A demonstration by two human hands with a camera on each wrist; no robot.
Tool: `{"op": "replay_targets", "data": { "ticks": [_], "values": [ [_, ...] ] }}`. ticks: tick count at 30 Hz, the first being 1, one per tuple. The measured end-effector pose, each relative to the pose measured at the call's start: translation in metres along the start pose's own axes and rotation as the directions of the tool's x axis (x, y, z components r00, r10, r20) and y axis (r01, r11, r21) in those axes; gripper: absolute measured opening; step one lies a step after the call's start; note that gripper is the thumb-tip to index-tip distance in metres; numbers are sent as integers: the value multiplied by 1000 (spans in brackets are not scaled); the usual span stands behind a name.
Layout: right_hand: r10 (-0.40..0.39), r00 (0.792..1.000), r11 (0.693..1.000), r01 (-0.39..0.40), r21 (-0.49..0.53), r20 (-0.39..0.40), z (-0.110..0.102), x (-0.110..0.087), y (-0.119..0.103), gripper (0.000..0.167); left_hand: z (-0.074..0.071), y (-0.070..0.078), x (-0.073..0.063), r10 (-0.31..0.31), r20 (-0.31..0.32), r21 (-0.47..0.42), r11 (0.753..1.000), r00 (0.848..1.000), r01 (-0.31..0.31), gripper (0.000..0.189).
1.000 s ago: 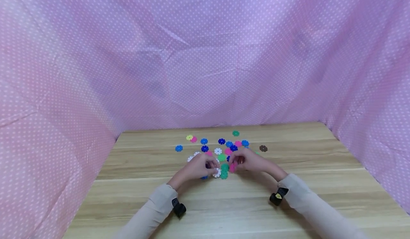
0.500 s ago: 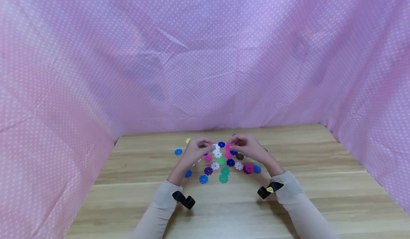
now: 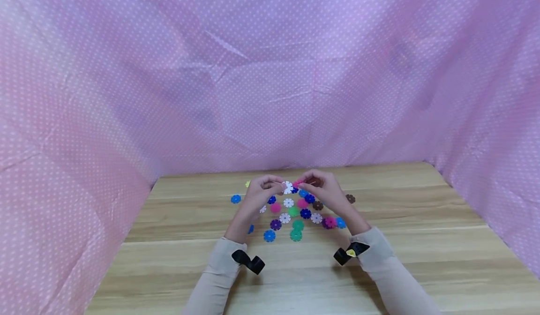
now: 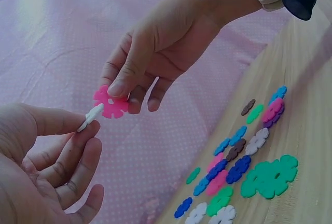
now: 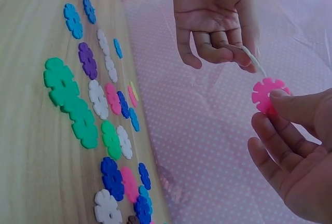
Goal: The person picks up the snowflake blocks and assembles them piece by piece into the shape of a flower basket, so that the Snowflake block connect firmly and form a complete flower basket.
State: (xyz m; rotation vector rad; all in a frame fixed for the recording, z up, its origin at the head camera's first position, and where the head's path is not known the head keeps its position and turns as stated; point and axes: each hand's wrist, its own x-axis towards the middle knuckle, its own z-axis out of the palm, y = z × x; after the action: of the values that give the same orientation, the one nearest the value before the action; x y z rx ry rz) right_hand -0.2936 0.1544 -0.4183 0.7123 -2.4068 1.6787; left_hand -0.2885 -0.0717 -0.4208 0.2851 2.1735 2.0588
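Note:
My left hand pinches a white snowflake disc by its edge between thumb and finger. Facing it, my right hand holds a pink snowflake disc between thumb and fingertips. Both discs are raised above the tabletop and meet at their notched rims, the white one edge-on to the pink one in the left wrist view. Below the hands lie several loose discs, among them a green pair that overlaps, a purple disc and a dark blue disc.
The wooden table carries the scattered discs around its middle. A brown disc lies right of the right hand, and a blue disc left of the left hand. Pink dotted cloth hangs behind and at both sides.
Both hands have risen from low over the discs, away from the body, and come closer together. The white and pink discs came up with them and now meet.

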Motion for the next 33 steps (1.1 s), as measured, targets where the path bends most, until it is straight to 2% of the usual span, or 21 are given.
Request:
{"op": "replay_targets", "data": {
  "ticks": [11, 17, 21, 25, 29, 33],
  "values": [
    [-35, 998, 998, 33, -47, -50, 5, -1, 0, 9, 2, -1, 1, -12, -15, -8, 1000, 1000, 12, 22],
    [-60, 990, 995, 49, -90, -131, 11, -3, -4, 6, 5, -1, 3, -49, 17, -92, 994, 999, 51, 21],
    [-124, 973, 988, 103, -117, -193, 16, -3, -4, 4, 8, 1, 3, -63, 14, -139, 988, 998, 65, 21],
    [-172, 958, 982, 149, -115, -228, 20, -4, -3, 6, 12, 3, 1, -56, 12, -140, 989, 998, 57, 20],
    [-176, 950, 983, 158, -88, -259, 24, -6, -3, 9, 14, 2, -1, -47, 9, -108, 993, 999, 48, 19],
    [-152, 958, 988, 142, -61, -242, 24, -7, -3, 11, 15, 1, -4, -48, 7, -99, 994, 999, 48, 19]
  ]
}}
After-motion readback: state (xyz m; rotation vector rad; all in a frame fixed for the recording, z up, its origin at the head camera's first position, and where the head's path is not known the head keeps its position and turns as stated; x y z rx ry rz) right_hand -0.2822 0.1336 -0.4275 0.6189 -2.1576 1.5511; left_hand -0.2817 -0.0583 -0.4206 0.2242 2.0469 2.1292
